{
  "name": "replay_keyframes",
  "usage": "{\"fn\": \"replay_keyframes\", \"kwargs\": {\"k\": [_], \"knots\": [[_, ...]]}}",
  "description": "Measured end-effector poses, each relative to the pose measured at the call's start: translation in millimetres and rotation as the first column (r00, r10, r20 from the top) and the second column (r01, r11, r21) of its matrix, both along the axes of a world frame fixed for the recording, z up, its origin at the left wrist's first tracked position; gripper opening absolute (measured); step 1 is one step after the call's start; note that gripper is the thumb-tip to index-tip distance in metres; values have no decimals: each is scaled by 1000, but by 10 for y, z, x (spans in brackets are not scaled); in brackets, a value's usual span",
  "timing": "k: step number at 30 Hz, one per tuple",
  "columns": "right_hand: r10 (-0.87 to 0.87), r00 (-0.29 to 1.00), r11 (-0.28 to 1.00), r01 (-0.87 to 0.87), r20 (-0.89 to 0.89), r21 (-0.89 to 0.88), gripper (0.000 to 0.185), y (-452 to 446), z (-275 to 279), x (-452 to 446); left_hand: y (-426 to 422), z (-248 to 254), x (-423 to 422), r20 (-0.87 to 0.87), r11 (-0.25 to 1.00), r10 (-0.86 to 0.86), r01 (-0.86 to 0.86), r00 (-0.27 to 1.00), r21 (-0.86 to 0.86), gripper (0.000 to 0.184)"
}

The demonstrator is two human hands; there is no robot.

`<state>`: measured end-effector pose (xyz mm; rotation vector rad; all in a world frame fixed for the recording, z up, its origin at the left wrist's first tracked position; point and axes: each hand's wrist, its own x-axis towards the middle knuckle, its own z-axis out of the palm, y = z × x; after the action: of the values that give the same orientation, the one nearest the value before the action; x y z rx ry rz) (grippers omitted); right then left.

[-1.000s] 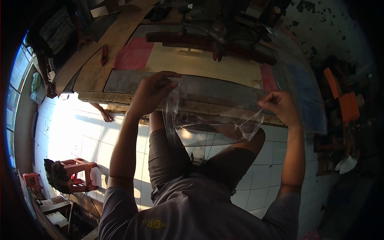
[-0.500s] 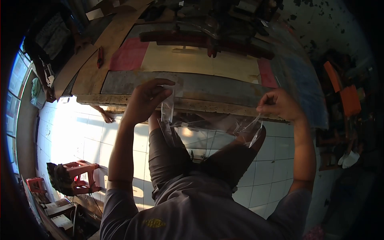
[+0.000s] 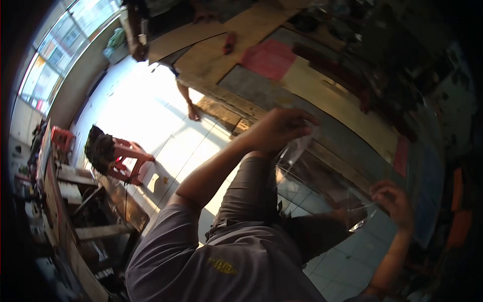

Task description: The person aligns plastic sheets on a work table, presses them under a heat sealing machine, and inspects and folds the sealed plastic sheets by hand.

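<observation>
A clear, shiny plastic film (image 3: 358,211) hangs between my two hands above my lap, in front of the table's edge. My left hand (image 3: 282,130) pinches its left end between thumb and fingertips. At the other end, my right hand (image 3: 395,201) grips a corner with bent fingers. The film sags and creases, and much of its outline is too transparent to follow. Beyond my hands, a pale yellow sheet (image 3: 332,108) with a pink-red sheet (image 3: 269,59) at its left end lies on the worktable (image 3: 236,80), beneath a long dark red bar (image 3: 327,70).
A red-handled tool (image 3: 229,43) rests on a brown board at the table's left. Another person's hand (image 3: 138,50) and foot (image 3: 193,112) show beyond the table's left end. A red plastic stool (image 3: 132,161) with a dark bundle stands on the tiled floor.
The head view has swung to the left and tilted, so the table now slants down to the right. Both hands keep hold of the film, still stretched between them.
</observation>
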<state>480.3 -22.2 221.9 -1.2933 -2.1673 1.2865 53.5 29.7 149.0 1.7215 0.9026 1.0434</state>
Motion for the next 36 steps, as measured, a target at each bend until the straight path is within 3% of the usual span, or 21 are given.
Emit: {"fn": "replay_keyframes", "kwargs": {"k": [2,5,11,13,15,16,18,24,36], "knots": [[-72,988,995,63,-136,-73,28,-10,-21,24,-45,0,-19,3,1000,18,-18,1000,-5,29],[-145,985,983,133,-95,-127,27,-5,4,38,-71,-6,-59,-22,999,14,-14,1000,37,29],[-329,944,907,308,25,288,19,36,-90,52,-25,61,-50,-27,998,47,-45,999,53,27],[-412,908,893,387,73,227,19,86,32,3,-23,121,-8,-85,997,70,-73,994,-36,27],[-473,870,860,420,143,289,21,113,99,-71,15,160,46,-63,993,113,-116,992,-36,28],[-504,856,838,453,114,306,22,26,162,-74,114,108,100,-31,983,112,-115,993,-140,28],[-487,870,837,440,77,325,23,121,124,-114,134,167,107,-101,991,120,-125,988,-43,30],[-553,833,805,531,11,265,15,101,163,-153,187,127,138,-33,991,78,-81,996,-103,31],[-533,840,789,538,-107,297,17,37,157,-175,170,77,112,24,991,44,-41,999,-126,32]]}}
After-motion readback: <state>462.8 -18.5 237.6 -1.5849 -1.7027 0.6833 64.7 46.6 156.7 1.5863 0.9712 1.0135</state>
